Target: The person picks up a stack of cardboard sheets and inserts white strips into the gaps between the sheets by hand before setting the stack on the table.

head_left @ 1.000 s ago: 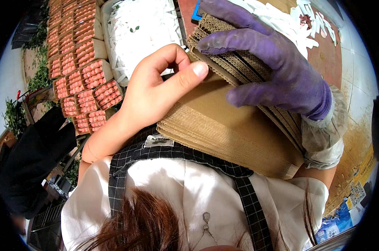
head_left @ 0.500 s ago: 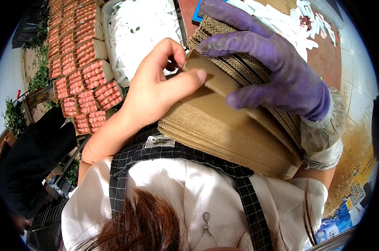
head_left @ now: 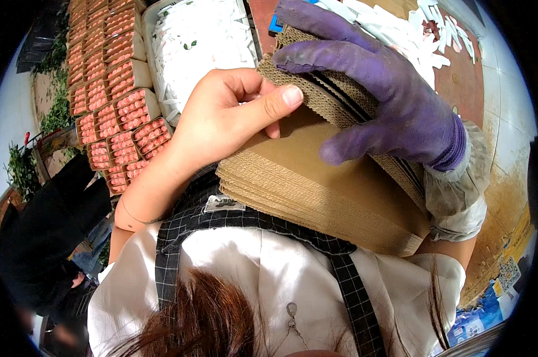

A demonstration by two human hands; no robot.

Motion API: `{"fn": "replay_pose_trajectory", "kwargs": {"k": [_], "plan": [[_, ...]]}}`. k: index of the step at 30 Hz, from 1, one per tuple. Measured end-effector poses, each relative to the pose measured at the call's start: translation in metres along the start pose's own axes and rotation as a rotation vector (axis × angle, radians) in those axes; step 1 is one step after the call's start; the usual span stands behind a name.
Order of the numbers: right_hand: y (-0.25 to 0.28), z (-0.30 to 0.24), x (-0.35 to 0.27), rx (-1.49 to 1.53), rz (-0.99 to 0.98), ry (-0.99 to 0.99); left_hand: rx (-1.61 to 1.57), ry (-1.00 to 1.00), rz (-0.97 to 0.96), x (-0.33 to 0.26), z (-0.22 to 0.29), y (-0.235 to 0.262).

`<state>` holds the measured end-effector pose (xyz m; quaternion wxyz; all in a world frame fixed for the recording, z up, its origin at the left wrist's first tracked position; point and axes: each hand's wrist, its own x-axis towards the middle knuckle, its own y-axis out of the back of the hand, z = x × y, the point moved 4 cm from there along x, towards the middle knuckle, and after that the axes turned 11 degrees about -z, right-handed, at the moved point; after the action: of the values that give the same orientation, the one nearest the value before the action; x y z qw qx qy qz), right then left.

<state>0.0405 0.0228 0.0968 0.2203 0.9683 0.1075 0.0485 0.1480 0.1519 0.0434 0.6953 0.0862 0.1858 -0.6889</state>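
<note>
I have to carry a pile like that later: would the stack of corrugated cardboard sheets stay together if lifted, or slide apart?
The cardboard stack looks stiff, being flat corrugated sheets. It probably fans apart easily: the gloved right hand already splays the upper sheets. It is likely light for its bulk, as the bare left hand steadies it with only thumb and fingers.

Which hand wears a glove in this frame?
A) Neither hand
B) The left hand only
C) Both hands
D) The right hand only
D: the right hand wears a purple glove as it grips the far edge of the cardboard stack, while the left hand resting on that stack is bare.
</note>
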Motion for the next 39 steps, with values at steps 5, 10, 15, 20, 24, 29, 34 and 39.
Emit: {"fn": "replay_pose_trajectory", "kwargs": {"k": [5,10,15,20,24,29,34,39], "plan": [[0.001,0.0,0.0,-0.111,-0.013,0.0,-0.136,-0.019,0.022,-0.002,-0.005,-0.002],[0.003,0.0,-0.001,-0.115,-0.027,-0.005,-0.175,-0.037,0.016,-0.002,-0.006,-0.003],[0.005,0.003,0.001,-0.103,-0.047,0.03,-0.189,-0.035,0.032,-0.003,-0.006,-0.004],[0.005,0.0,-0.001,-0.015,-0.03,-0.019,-0.188,-0.013,0.017,-0.003,-0.007,-0.003],[0.009,0.008,0.001,-0.084,-0.061,0.074,-0.2,-0.032,0.028,-0.005,-0.004,-0.004],[0.009,0.013,0.001,-0.097,-0.058,0.129,-0.209,0.0,0.055,-0.005,-0.002,-0.006],[0.012,0.001,0.0,-0.184,-0.104,0.154,-0.171,0.012,0.066,-0.01,-0.006,-0.004],[0.008,0.002,0.0,-0.049,-0.052,0.02,0.058,-0.281,0.255,-0.014,0.001,0.002]]}}
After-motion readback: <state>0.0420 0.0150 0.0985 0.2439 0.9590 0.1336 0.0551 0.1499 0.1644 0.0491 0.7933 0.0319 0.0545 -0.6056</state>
